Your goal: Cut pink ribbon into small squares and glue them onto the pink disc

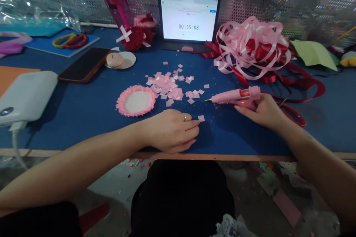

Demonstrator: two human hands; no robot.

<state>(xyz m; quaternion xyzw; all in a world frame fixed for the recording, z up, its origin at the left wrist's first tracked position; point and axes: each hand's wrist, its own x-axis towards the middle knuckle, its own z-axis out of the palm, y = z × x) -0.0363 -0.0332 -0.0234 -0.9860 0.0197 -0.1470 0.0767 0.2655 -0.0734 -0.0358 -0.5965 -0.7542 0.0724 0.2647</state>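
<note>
Near the table's front edge, my left hand [175,130] has its fingers closed on a small pink ribbon square [201,118], which sticks out past the fingertips. My right hand [264,109] grips a pink glue gun [233,96] by its handle; the metal nozzle points left and a red light glows on its side. Beyond my left hand lies a white disc [138,101] rimmed with a pink ruffled edge [121,108]. A loose heap of pink ribbon squares [167,86] spreads beside the disc, with several strays toward the nozzle.
A tablet [189,16] showing a timer stands at the back. Tangled pink ribbon [250,50] and red ribbon [317,90] fill the right. Red-handled scissors [294,114] lie behind my right wrist. Leftward are a phone [86,64], a white power bank [30,96] and scissors [69,40].
</note>
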